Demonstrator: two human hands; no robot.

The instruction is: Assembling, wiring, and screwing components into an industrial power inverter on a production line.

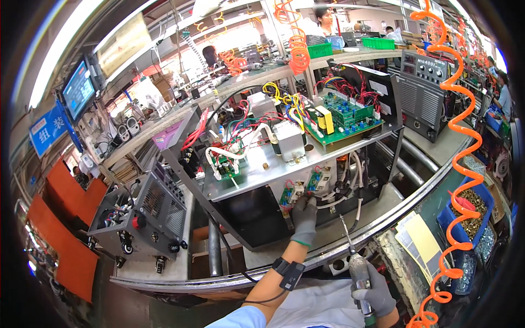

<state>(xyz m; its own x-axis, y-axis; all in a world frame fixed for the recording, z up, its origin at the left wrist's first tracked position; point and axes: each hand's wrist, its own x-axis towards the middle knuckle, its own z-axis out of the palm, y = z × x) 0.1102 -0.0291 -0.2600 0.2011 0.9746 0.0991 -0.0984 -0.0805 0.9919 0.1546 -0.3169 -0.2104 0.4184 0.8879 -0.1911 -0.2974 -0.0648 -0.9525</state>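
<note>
I am gripping a powered screwdriver [359, 271] in my gloved right hand [373, 294], fingers closed round its body, the bit pointing up toward the open machine chassis [257, 210] — it is hanging just off the tabletop's [328, 232] near edge. My gloved left hand [304, 220] is reaching further in, fingertips pressing on a small green circuit board [288, 195] at the chassis's lower front; whether it is pinching anything I cannot tell. Beyond, a larger green board [343, 121] with coloured wires is sitting on the chassis's top shelf. At the right edge, a blue bin of screws [469, 210] — an orange coiled hose [458, 131] is dangling past it.
</note>
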